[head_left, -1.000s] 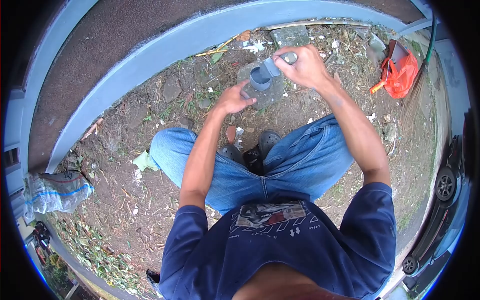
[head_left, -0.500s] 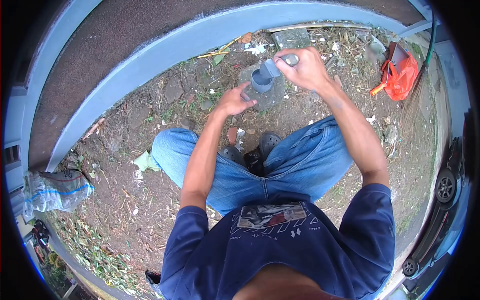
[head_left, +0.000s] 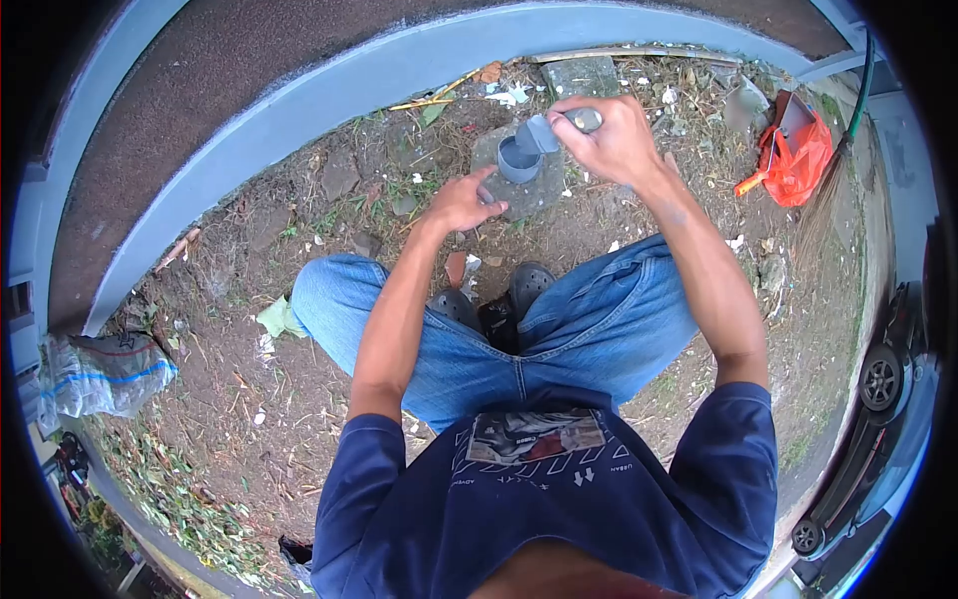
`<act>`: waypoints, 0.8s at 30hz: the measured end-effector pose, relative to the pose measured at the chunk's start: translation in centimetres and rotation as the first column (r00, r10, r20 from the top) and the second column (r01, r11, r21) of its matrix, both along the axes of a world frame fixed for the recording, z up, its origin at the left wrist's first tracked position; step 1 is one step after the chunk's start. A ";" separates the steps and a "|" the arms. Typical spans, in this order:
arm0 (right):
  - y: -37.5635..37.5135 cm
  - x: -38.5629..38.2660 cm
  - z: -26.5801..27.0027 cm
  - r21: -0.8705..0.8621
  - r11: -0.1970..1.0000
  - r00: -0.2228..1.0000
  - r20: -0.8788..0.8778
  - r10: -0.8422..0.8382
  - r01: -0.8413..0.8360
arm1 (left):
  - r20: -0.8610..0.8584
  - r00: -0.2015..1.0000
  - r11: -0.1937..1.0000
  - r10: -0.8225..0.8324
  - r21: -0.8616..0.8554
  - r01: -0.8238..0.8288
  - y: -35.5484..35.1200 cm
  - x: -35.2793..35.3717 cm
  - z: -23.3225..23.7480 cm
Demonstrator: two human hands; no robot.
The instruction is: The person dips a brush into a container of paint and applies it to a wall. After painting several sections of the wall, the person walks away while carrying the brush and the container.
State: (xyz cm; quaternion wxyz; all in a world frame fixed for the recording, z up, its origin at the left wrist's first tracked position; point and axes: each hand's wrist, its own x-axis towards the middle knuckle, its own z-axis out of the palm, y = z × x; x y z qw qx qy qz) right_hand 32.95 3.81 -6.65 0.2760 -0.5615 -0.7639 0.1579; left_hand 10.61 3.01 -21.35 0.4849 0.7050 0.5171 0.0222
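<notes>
The right hand (head_left: 611, 138) is closed round the handle of a grey-bladed scraper (head_left: 539, 136), blade at the mouth of a round grey cup (head_left: 519, 174) on a rough grey slab (head_left: 542, 198); beside it, the left hand (head_left: 462, 203) is spread (contact unclear).

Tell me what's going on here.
A person is bent over a grey cup that stands on a slab on the ground. The right hand grips a scraper, its blade at the cup's mouth. The left hand is beside the cup, thumb and finger spread; whether it touches is hard to tell. What the cup holds is unclear. Off to the right lies a red bag.
</notes>
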 end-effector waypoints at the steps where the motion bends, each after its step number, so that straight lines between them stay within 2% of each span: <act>1: 0.2 0.1 -0.2 0.061 0.998 1.000 0.011 0.025 -0.025 | 0.007 1.000 1.000 -0.007 0.015 0.007 0.0 0.0 -0.1; 2: 0.2 0.1 -0.3 0.124 0.991 0.999 0.023 0.049 -0.051 | 0.013 1.000 0.999 -0.014 0.032 0.013 0.0 0.1 -0.2; 4: 0.1 0.1 -0.1 0.075 0.997 0.999 0.042 0.029 -0.032 | 0.016 1.000 0.999 -0.018 0.032 0.018 0.0 0.2 -0.4; 9: 0.0 0.2 -0.4 0.115 0.991 0.998 0.003 0.070 -0.070 | 0.016 1.000 1.000 -0.003 0.008 0.003 -0.1 0.3 0.5; 24: 0.1 0.4 -0.6 0.067 0.995 0.998 0.003 0.070 -0.070 | 0.047 0.999 1.000 -0.008 0.003 0.008 0.1 0.5 -0.1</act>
